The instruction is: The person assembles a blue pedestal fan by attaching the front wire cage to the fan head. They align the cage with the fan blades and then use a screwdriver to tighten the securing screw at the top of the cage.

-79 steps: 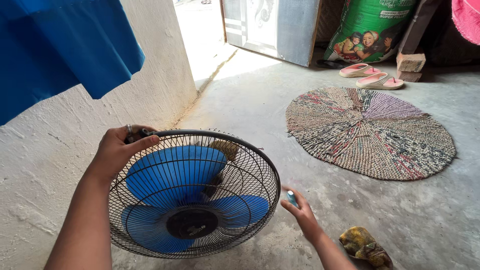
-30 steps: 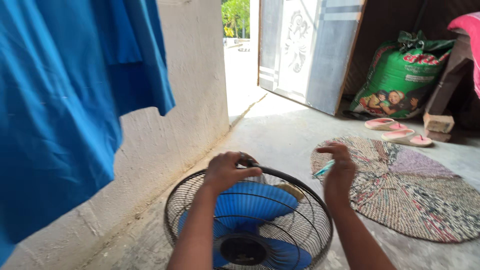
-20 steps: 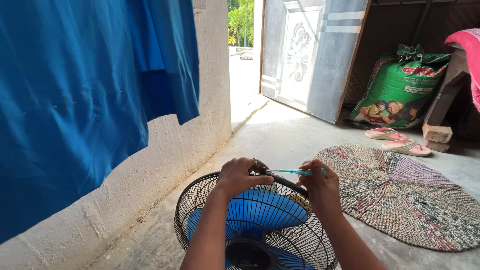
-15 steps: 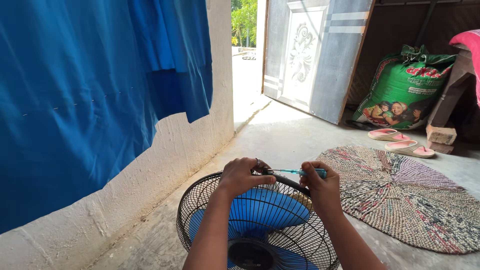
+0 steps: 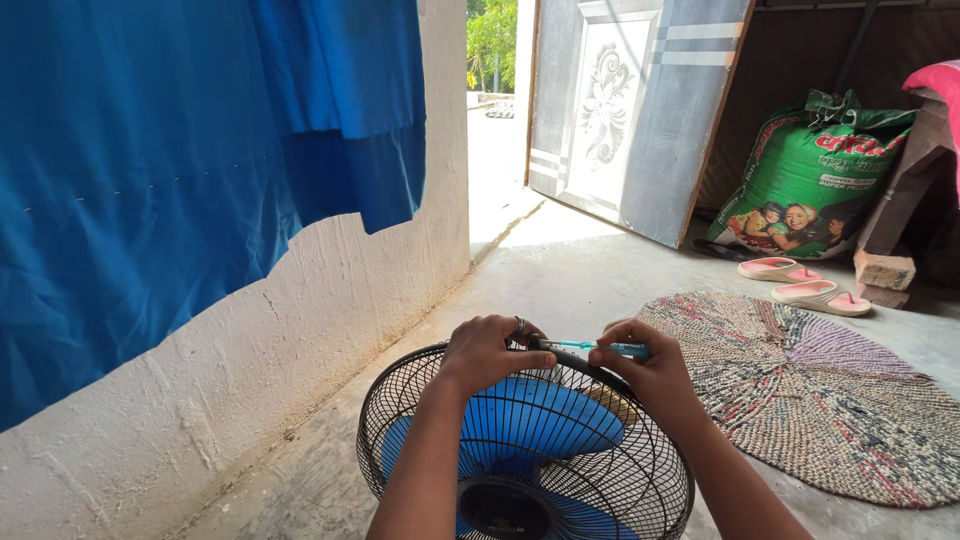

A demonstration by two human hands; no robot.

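A fan with blue blades (image 5: 540, 425) inside a black wire guard (image 5: 400, 440) stands tilted on the concrete floor in front of me. My left hand (image 5: 482, 352), a ring on one finger, grips the top of the guard's rim. My right hand (image 5: 648, 368) holds a small screwdriver with a blue-green handle (image 5: 600, 348), lying level, its tip pointing left and meeting the rim right beside my left hand's fingers.
Blue cloth (image 5: 180, 160) hangs over a rough white wall (image 5: 250, 370) on the left. A round woven mat (image 5: 810, 390) lies to the right. Beyond it are pink sandals (image 5: 800, 283), a green sack (image 5: 810, 190), a brick (image 5: 885, 270) and an open door (image 5: 620, 110).
My right hand came up from the floor with the screwdriver and brought its tip to the top of the guard. My view rose from the fan towards the doorway. The left hand kept its hold.
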